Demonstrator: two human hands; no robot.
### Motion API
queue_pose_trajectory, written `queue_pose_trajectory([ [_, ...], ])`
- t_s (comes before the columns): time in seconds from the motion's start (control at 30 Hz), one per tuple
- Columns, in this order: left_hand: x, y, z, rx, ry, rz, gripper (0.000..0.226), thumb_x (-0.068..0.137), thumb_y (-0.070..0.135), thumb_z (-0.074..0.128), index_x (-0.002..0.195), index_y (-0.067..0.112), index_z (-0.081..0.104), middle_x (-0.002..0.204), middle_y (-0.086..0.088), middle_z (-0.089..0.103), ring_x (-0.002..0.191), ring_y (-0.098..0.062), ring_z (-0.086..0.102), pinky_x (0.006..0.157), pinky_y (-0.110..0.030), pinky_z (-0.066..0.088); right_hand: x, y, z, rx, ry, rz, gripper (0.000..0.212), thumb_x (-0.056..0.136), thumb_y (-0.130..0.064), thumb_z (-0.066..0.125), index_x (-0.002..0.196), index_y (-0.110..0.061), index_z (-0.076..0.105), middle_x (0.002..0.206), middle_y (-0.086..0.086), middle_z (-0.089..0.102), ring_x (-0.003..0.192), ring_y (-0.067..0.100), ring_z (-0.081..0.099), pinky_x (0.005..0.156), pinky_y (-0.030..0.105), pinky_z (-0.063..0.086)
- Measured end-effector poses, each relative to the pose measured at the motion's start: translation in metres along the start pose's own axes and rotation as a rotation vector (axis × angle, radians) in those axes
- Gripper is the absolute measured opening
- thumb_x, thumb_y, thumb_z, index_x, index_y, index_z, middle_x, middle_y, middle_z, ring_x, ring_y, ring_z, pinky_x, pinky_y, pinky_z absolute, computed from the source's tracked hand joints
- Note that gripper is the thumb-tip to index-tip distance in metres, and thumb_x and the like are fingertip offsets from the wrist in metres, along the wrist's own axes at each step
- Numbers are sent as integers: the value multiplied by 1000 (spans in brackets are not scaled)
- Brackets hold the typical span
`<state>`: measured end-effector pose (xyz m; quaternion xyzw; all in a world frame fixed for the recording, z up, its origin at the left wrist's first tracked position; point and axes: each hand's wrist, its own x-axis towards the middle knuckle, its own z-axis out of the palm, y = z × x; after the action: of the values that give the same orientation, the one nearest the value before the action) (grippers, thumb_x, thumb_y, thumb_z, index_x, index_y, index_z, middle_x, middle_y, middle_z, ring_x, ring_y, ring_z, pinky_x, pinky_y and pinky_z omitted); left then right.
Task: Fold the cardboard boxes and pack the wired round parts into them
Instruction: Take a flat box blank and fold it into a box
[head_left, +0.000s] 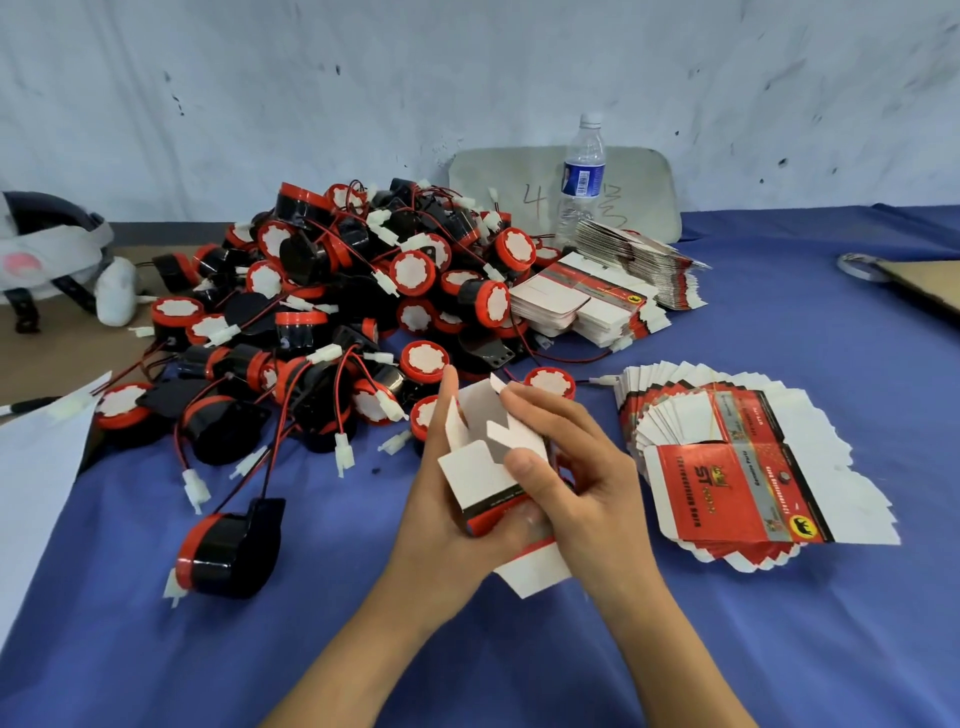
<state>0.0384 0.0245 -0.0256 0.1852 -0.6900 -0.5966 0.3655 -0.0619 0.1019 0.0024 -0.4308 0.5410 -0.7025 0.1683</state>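
Note:
A small red and white cardboard box (475, 467) is half folded, its white flaps standing open at the far end. My left hand (441, 512) holds it from below and the left side. My right hand (576, 475) grips it from the right, thumb pressing on a flap. A big heap of black and red round parts (337, 312) with red and black wires lies behind the hands. One round part (228, 551) lies alone at the front left. A fan of flat box blanks (753, 467) lies to the right.
More stacks of flat blanks (602, 296) sit behind the heap, beside a plastic water bottle (582, 182) and a grey board (644, 192) leaning on the wall. The blue cloth (779, 623) covers the table. White headgear (47, 254) lies far left, a white sheet (36, 478) at the left edge.

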Motion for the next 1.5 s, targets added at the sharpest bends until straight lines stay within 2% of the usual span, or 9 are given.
queue_pose_trajectory([
  [0.3,1,5,2,-2,62,49,99,63,31,79,146,41,26,140,7,51,127,-14,52,93,-31,53,-1,-2,0,-16,41,-29,31,80,-42,63,99,-20,75,112,-7,69,112,15,62,86,22,50],
  [0.53,1,0,2,37,48,-3,111,59,39,80,152,18,22,122,12,62,111,-7,61,79,-20,54,-2,-2,1,-98,69,-133,30,79,-39,64,95,-16,74,106,-1,70,106,19,64,86,25,51],
  [0.63,1,0,0,66,53,-12,113,58,46,78,149,8,25,121,2,63,111,-13,62,83,-29,57,-3,0,1,-120,71,-133,30,79,-39,65,90,-13,75,103,-1,71,103,21,65,86,28,52],
  [0.9,-2,10,4,-35,17,-21,99,70,51,73,151,18,27,135,0,57,118,-10,59,85,-20,52,-3,2,0,-196,109,-141,21,80,-43,61,73,-25,71,95,-2,69,96,20,64,80,25,49],
  [1.0,-1,14,3,-196,1,6,80,78,55,67,147,41,28,141,-4,52,126,-23,54,97,-40,50,-4,4,3,-220,128,-185,21,81,-41,62,74,-23,70,100,-2,68,97,18,65,80,22,48],
  [1.1,-1,12,3,-286,13,0,71,80,38,60,145,41,33,140,-3,52,127,-28,52,103,-52,43,-5,6,4,-239,158,-207,25,80,-40,64,74,-18,72,119,1,64,107,17,62,85,26,48],
  [1.2,0,12,2,-316,28,-26,52,75,26,57,126,37,52,122,-3,64,113,-26,61,92,-46,52,-8,7,6,-327,175,-244,32,77,-43,66,75,-13,73,130,1,59,115,17,60,90,32,49],
  [1.37,5,13,0,-195,51,-70,37,76,8,45,113,10,52,107,-2,69,91,-16,69,67,-25,55,-7,8,10,-516,180,-394,35,77,-43,68,76,-9,73,115,0,66,104,23,60,83,32,51],
  [1.5,5,15,-7,-9,-23,-20,15,85,11,48,99,9,49,101,0,67,86,-21,67,67,-31,56,-8,9,9,-529,172,-399,29,78,-36,67,74,-8,71,107,-2,66,100,21,60,82,28,50],
])
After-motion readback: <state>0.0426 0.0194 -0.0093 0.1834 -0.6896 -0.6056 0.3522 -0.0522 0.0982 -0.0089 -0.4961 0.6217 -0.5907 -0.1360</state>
